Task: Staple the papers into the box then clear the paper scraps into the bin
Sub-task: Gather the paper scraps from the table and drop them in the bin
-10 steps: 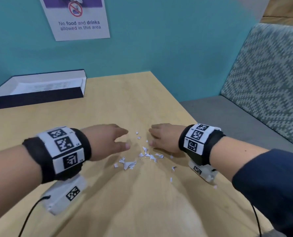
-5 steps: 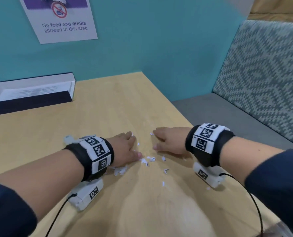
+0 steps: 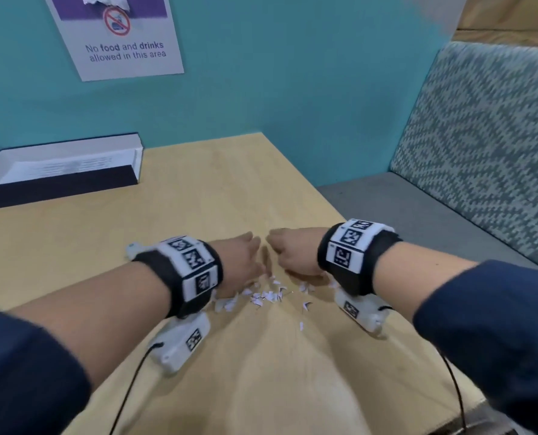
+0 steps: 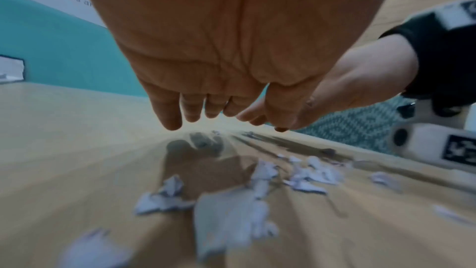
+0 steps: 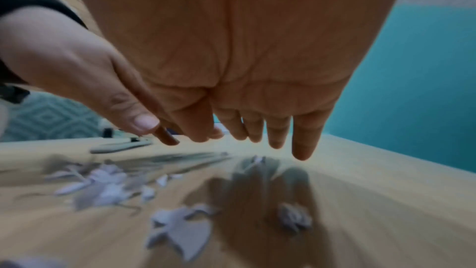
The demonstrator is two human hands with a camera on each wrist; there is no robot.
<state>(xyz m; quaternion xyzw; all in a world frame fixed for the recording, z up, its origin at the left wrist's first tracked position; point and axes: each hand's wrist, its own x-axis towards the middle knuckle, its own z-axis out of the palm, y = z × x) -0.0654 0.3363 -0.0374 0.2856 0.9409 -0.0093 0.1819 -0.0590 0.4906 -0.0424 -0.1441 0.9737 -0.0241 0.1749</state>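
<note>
Small white paper scraps [image 3: 266,296] lie in a loose cluster on the wooden table [image 3: 198,189], on the near side of both hands. My left hand [image 3: 241,262] and right hand [image 3: 288,255] sit side by side on the table, fingers straight and nearly meeting beyond the scraps. In the left wrist view the left hand [image 4: 206,80] hovers palm down over the scraps [image 4: 260,180]. The right wrist view shows the right hand [image 5: 252,97] likewise flat above the scraps [image 5: 180,229]. Neither hand holds anything. The dark box [image 3: 57,183] with printed papers [image 3: 63,166] inside stands at the back left.
A teal wall with a "No food and drinks" sign [image 3: 117,36] backs the table. A grey bench with a patterned cushion [image 3: 481,136] runs along the right, past the table's right edge. No bin or stapler is plainly in view.
Both hands have come together, the left sliding right toward the right hand, and the scraps now lie bunched closer on the near side of them. The view has shifted slightly.
</note>
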